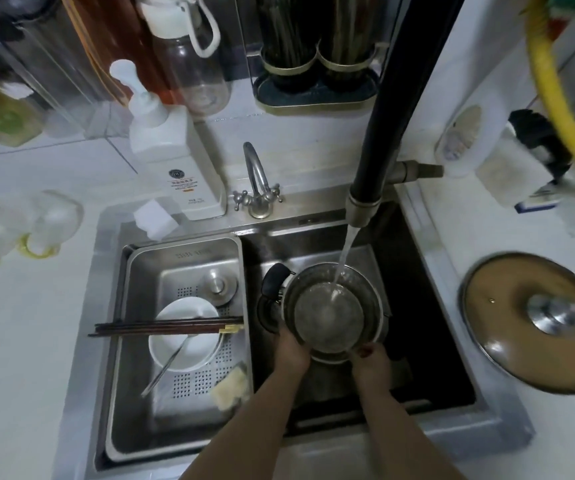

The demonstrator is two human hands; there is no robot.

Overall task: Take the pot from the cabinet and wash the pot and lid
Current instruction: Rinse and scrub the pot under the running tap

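Observation:
A steel pot (331,317) with a black side handle sits low in the dark right basin of the sink (417,306). Water runs from the black tap (360,209) into the pot, which holds a pool of it. My left hand (291,348) grips the pot's near left wall. My right hand (371,360) holds the near right rim, thumb on the edge. The glass lid (535,322) with a steel knob lies flat on the counter to the right of the sink, untouched.
A steel drain tray (133,341) fills the left basin, holding a white bowl (185,334), chopsticks, a spoon and a sponge (229,386). A small chrome tap (258,181), a white soap bottle (189,168) and drink bottles stand behind the sink.

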